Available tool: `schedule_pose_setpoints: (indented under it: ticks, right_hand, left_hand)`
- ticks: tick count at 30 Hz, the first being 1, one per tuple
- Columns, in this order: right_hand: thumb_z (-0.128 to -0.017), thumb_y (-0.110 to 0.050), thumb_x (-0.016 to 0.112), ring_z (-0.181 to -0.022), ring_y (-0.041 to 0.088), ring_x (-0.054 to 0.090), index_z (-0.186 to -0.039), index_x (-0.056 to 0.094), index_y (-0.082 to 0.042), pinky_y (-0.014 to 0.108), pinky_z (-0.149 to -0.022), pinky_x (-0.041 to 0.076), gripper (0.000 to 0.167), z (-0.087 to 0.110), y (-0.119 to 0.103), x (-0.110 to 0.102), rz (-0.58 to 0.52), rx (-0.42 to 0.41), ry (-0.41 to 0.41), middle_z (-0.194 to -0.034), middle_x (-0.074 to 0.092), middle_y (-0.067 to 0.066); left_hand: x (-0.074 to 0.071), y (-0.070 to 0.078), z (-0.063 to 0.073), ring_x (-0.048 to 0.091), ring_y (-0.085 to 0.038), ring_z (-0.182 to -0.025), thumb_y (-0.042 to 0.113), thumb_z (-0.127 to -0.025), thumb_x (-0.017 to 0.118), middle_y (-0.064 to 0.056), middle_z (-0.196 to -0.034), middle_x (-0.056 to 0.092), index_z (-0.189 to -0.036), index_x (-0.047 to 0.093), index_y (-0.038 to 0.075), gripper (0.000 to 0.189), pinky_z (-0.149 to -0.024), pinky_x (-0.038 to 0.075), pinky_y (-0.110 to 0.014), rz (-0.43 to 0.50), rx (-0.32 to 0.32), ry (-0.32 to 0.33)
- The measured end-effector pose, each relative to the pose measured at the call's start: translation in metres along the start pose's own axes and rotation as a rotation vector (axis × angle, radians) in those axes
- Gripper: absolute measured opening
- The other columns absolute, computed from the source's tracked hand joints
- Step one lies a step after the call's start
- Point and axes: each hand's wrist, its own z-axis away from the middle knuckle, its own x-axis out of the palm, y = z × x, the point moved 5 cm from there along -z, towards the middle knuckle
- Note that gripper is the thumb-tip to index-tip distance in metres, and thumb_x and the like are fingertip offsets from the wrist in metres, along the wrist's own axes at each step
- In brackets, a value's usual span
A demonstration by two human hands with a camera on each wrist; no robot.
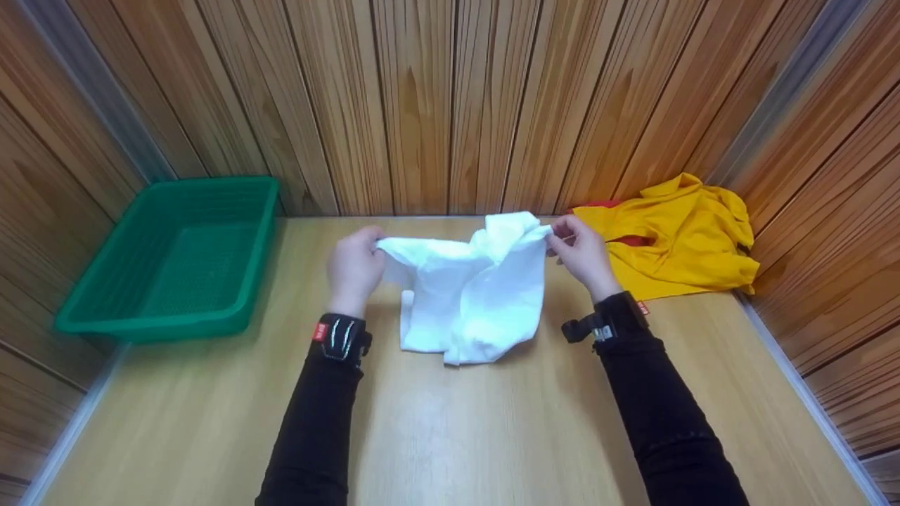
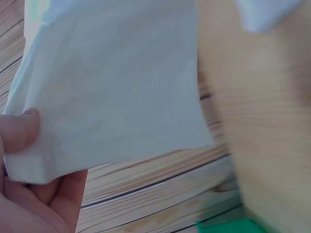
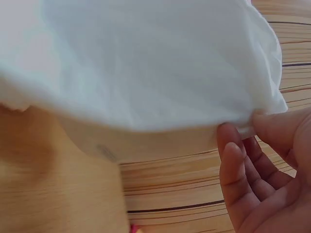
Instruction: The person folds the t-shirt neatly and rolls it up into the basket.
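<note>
A crumpled white cloth garment [image 1: 485, 295] hangs between both hands above the middle of the table, its lower edge close to the tabletop. The left hand [image 1: 355, 270] pinches its upper left corner. In the left wrist view, the thumb [image 2: 22, 131] presses on the flat white fabric [image 2: 116, 92], with the other fingers behind. At the opposite corner, the right hand [image 1: 582, 254] pinches the edge between thumb and fingers. The right wrist view shows the right hand [image 3: 272, 170] at the hem of the white fabric [image 3: 160, 68], which droops in a loose curve.
A green plastic basket [image 1: 256, 281] stands on the table [image 1: 436, 436] at the left. Yellow cloth [image 1: 692, 239] lies heaped at the right, with some red cloth [image 1: 635, 240] showing beneath. Wood-panelled walls [image 1: 415, 105] enclose the back and both sides.
</note>
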Motion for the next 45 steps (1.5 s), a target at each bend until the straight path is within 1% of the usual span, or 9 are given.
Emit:
schedule_pose_setpoints:
  ticks: [7,15,18,22,26,29,32,38,45]
  right_hand:
    - [-0.100,-0.022,0.059,-0.108,0.035,0.059,-0.124,0.054,-0.007,0.038,-0.092,0.051,0.028,-0.005,0.035,0.014,0.071,0.097,-0.037,-0.120,0.057,0.014]
    - [-0.101,-0.021,0.057,-0.112,0.033,0.051,-0.128,0.053,-0.007,0.047,-0.103,0.043,0.030,-0.002,0.053,0.013,0.176,0.129,-0.102,-0.126,0.056,0.015]
    - [-0.100,-0.018,0.058,-0.112,0.035,0.051,-0.129,0.053,-0.006,0.049,-0.104,0.042,0.031,-0.002,0.053,0.011,0.214,0.113,-0.098,-0.126,0.056,0.016]
    - [-0.097,-0.010,0.058,-0.110,0.036,0.053,-0.126,0.055,-0.002,0.049,-0.101,0.043,0.030,-0.003,0.041,0.006,0.302,0.000,-0.003,-0.122,0.057,0.018]
    - [-0.098,-0.012,0.059,-0.116,0.035,0.051,-0.131,0.055,-0.002,0.049,-0.104,0.041,0.034,-0.006,0.030,0.009,0.368,-0.073,0.030,-0.127,0.056,0.018]
    - [-0.100,-0.019,0.058,-0.124,0.035,0.047,-0.139,0.051,-0.007,0.053,-0.107,0.038,0.041,-0.008,0.028,0.017,0.385,-0.054,-0.036,-0.136,0.051,0.017]
    - [-0.101,-0.021,0.057,-0.131,0.036,0.043,-0.144,0.048,-0.010,0.055,-0.110,0.032,0.046,-0.010,0.032,0.028,0.448,-0.050,-0.122,-0.144,0.048,0.016]
    - [-0.100,-0.014,0.057,-0.136,0.037,0.040,-0.147,0.045,-0.007,0.055,-0.113,0.026,0.049,-0.013,0.049,0.040,0.593,-0.065,-0.183,-0.148,0.046,0.018]
    - [-0.102,-0.020,0.051,-0.137,0.040,0.037,-0.152,0.031,-0.001,0.055,-0.113,0.026,0.057,-0.010,0.081,0.039,0.455,0.183,-0.189,-0.150,0.040,0.023]
  left_hand:
    - [0.032,-0.026,0.012,0.067,-0.029,-0.093,0.007,-0.092,0.065,-0.011,-0.103,0.072,-0.107,0.071,0.008,0.016,-0.081,0.053,-0.042,-0.109,-0.045,-0.135]
    - [0.042,-0.028,0.028,0.061,-0.033,-0.108,0.008,-0.091,0.069,-0.016,-0.121,0.064,-0.130,0.060,0.004,0.040,-0.092,0.050,-0.045,-0.167,0.000,-0.172]
    - [0.043,-0.027,0.038,0.062,-0.032,-0.106,0.007,-0.090,0.071,-0.016,-0.117,0.065,-0.126,0.062,0.003,0.038,-0.092,0.050,-0.045,-0.175,0.040,-0.174]
    - [0.047,-0.020,0.055,0.064,-0.032,-0.100,0.007,-0.087,0.073,-0.014,-0.106,0.070,-0.112,0.070,0.002,0.026,-0.086,0.051,-0.045,-0.168,0.119,-0.190]
    - [0.058,-0.008,0.074,0.065,-0.028,-0.087,0.012,-0.087,0.074,-0.009,-0.092,0.071,-0.101,0.073,0.003,0.016,-0.079,0.052,-0.042,-0.134,0.130,-0.339]
    - [0.071,0.000,0.089,0.061,-0.021,-0.076,0.019,-0.088,0.075,-0.003,-0.081,0.066,-0.093,0.072,0.007,0.013,-0.072,0.050,-0.037,-0.101,0.071,-0.492]
    - [0.083,0.005,0.100,0.054,-0.018,-0.067,0.024,-0.086,0.075,0.000,-0.072,0.056,-0.079,0.066,0.009,0.020,-0.063,0.047,-0.036,-0.151,0.070,-0.559]
    - [0.099,0.003,0.110,0.054,-0.023,-0.073,0.021,-0.078,0.079,-0.005,-0.077,0.052,-0.075,0.063,0.006,0.023,-0.061,0.049,-0.039,-0.392,0.184,-0.535]
    - [0.107,0.003,0.107,0.059,-0.028,-0.076,0.001,-0.084,0.065,-0.010,-0.081,0.059,-0.083,0.070,0.004,0.006,-0.063,0.052,-0.042,-0.500,0.265,-0.492]
